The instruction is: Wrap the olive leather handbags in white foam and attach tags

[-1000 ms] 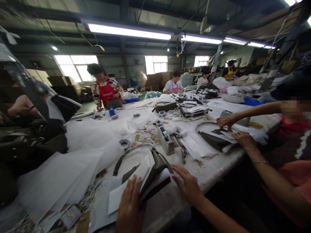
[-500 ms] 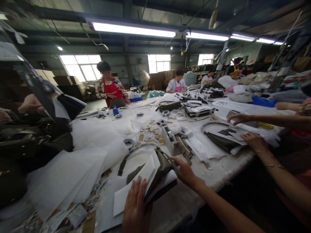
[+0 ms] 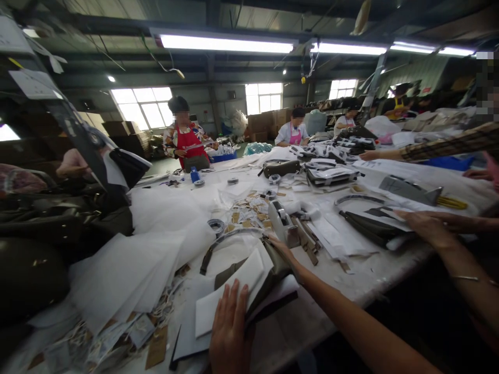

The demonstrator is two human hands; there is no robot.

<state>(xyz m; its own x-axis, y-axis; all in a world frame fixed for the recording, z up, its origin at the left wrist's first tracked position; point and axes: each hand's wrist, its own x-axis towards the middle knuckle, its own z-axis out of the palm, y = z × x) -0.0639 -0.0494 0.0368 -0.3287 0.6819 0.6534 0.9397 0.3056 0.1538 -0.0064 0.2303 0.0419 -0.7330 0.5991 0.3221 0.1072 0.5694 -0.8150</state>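
Observation:
An olive handbag [image 3: 277,261] lies on the table in front of me, its wrapped handle [image 3: 230,235] arched towards the far side. White padding sheets [image 3: 230,291] rest against the near face of the bag. My left hand [image 3: 233,324] lies with fingers stretched out over these sheets; its thumb is hidden. At the bag's upper right edge, my right hand [image 3: 287,258] has hold of the bag, with some fingertips out of sight behind it. A grey tape dispenser [image 3: 283,223] stands just beyond that hand.
White sheets [image 3: 120,275] are stacked at left, near loose tags [image 3: 109,337]. Dark bags [image 3: 35,275] are piled along the left edge. To the right, a co-worker's hands [image 3: 424,226] touch another olive bag [image 3: 362,226]. A checked sleeve [image 3: 440,144] reaches across behind it.
My right hand has slid farther along the bag's upper edge. The view has shifted, so the scene sits farther right. A checked-sleeved arm now stretches over the table at right.

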